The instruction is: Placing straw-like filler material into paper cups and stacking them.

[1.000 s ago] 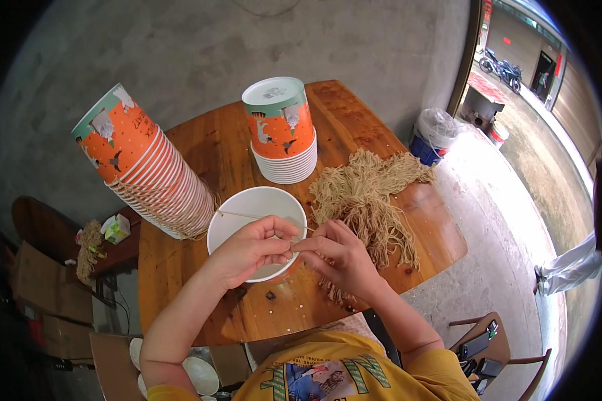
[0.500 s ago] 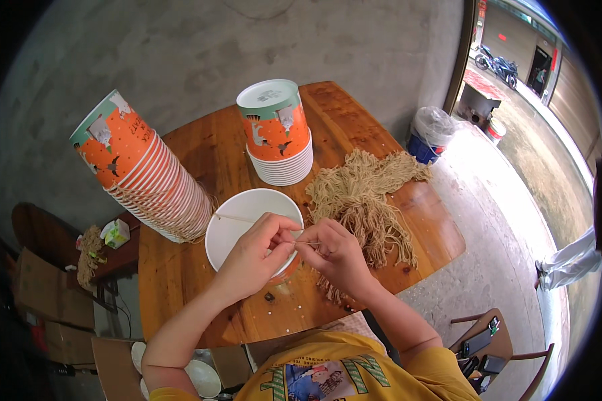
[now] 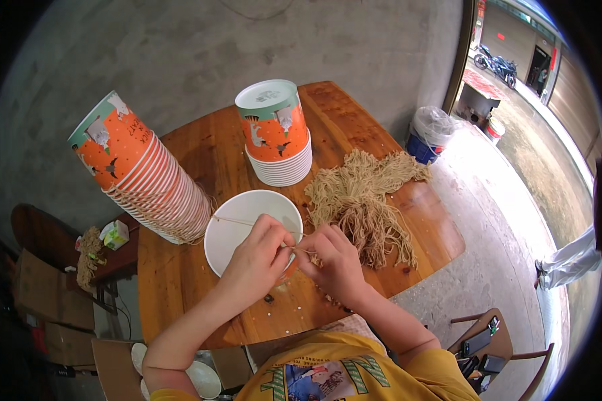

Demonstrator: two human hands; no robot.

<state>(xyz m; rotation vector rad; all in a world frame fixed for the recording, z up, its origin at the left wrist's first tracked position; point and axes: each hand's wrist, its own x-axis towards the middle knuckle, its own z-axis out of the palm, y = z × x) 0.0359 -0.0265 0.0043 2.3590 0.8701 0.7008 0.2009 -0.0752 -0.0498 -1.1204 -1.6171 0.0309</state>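
Note:
My left hand (image 3: 255,264) is over the near part of an upright white paper tub (image 3: 257,206), its thumb and fingers pinching a thin tan string (image 3: 233,220). My right hand (image 3: 334,262) meets it just beyond the tub's right side, fingertips closed on the same string. From the tub's left rim the string runs across the opening to my hands. Its exact loop or crossing between the fingertips is too small to make out. A loose pile of tan strings (image 3: 364,200) lies to the right of the tub, beyond my right hand.
A tall leaning stack of orange tubs (image 3: 162,186) with strings round it is at left. A shorter upside-down stack (image 3: 276,144) stands behind. The wooden table (image 3: 441,224) ends at right; a chair (image 3: 498,341) holds dark objects, and a lidded bucket (image 3: 429,137) is on the floor.
My hands have shifted slightly while still pinching the string. My right hand's fingers are more curled now. The stacks and the string pile have stayed put.

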